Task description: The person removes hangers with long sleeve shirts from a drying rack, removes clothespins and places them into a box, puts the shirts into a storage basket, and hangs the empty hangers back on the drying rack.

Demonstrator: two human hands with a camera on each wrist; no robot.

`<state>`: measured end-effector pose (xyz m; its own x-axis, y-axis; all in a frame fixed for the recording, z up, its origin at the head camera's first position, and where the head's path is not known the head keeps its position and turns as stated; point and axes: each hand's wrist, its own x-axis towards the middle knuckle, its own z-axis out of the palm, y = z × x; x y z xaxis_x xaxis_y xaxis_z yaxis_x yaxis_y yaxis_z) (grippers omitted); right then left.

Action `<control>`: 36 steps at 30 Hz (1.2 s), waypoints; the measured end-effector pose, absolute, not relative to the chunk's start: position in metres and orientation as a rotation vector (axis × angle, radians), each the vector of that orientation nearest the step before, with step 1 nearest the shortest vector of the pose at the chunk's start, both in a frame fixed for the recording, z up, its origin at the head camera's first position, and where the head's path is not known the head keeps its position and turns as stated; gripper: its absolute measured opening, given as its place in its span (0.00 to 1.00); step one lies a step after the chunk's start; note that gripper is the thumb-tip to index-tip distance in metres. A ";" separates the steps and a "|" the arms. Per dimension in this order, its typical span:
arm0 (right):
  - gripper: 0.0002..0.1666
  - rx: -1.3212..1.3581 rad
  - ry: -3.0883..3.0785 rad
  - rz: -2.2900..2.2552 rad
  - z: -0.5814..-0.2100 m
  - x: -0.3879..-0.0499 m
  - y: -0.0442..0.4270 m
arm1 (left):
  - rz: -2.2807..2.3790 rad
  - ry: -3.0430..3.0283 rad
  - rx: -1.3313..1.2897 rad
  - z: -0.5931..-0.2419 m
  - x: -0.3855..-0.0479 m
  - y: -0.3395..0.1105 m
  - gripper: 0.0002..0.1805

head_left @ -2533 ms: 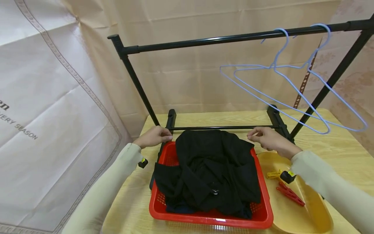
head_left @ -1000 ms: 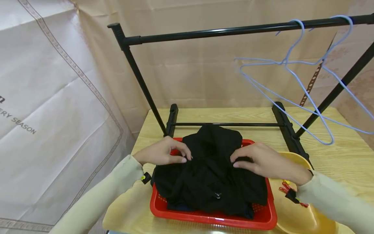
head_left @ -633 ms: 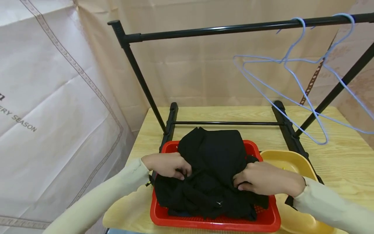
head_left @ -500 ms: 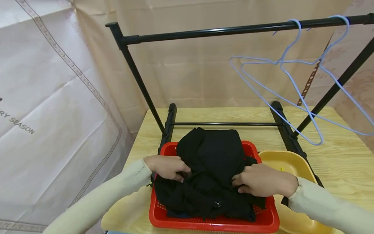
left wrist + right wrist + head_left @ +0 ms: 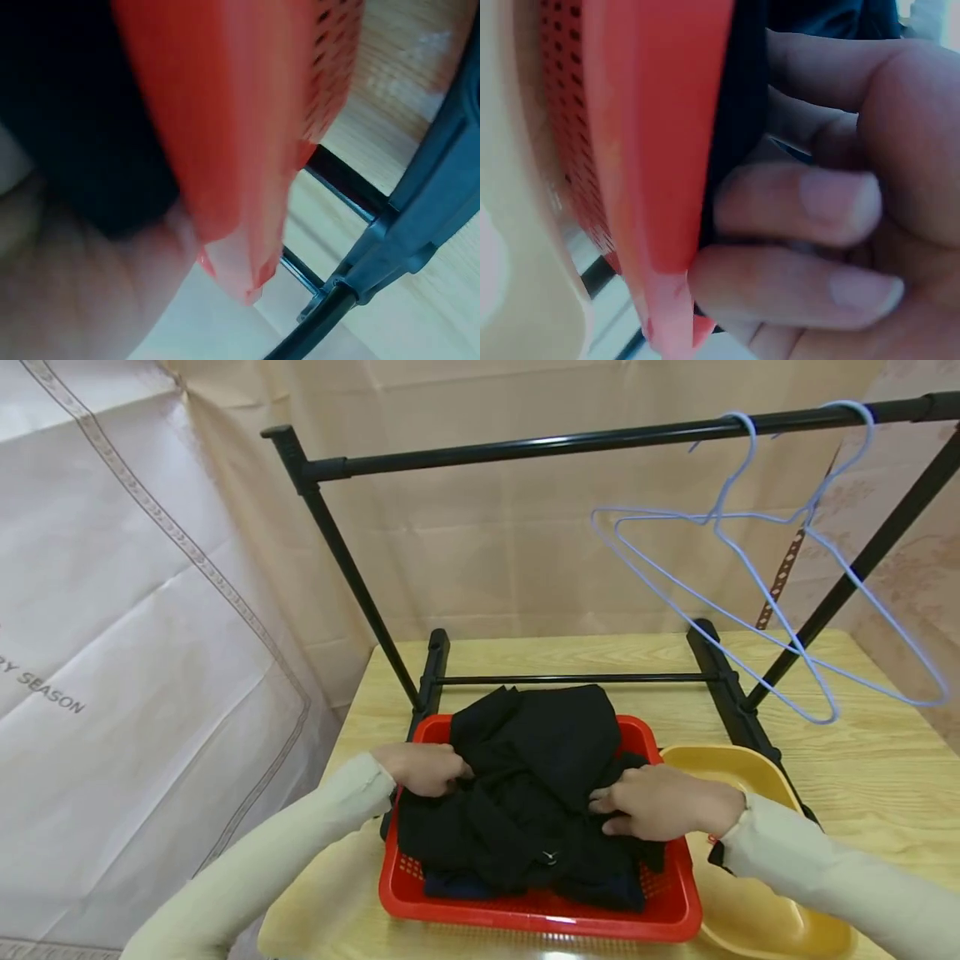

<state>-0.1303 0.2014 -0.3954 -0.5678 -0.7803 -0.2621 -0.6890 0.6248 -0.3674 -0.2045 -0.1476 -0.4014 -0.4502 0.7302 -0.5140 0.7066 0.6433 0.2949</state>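
Observation:
A black garment with a small white logo lies bunched in a red basket. At its left side my left hand grips the cloth, with the fingertips hidden in the folds. My right hand pinches the garment near the basket's right rim. In the right wrist view, the fingers are curled against dark cloth beside the red rim. The left wrist view is blurred; part of the hand shows against the black fabric.
A black rack stands behind the basket, with two blue hangers hooked on its bar at right. To the right of the basket is a yellow tray, partly under my right forearm. Dark blue cloth shows beneath the garment.
Both hands have come from above the basket's far corners down onto the black garment and taken hold of it. The garment's back part has been rearranged. The left hand has shifted slightly left and up.

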 end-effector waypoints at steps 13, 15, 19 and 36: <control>0.11 -0.760 2.790 -1.040 -0.368 -0.178 0.229 | 0.738 2.411 1.008 -0.364 -0.246 -0.177 0.08; 0.13 -0.634 2.856 -1.039 -0.375 -0.186 0.232 | 0.813 2.496 0.926 -0.367 -0.253 -0.177 0.08; 0.20 -0.456 2.797 -0.993 -0.393 -0.202 0.235 | 0.831 2.619 0.772 -0.377 -0.265 -0.176 0.10; 0.26 -0.266 2.407 -1.425 -0.414 -0.220 0.232 | 1.028 2.480 0.541 -0.392 -0.270 -0.153 0.11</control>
<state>-0.2201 0.2321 -0.4143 -0.9279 -0.3231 -0.1860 0.0077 0.4823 -0.8760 -0.2696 -0.1534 -0.3917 -0.8450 0.4907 -0.2124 0.1965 0.6544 0.7302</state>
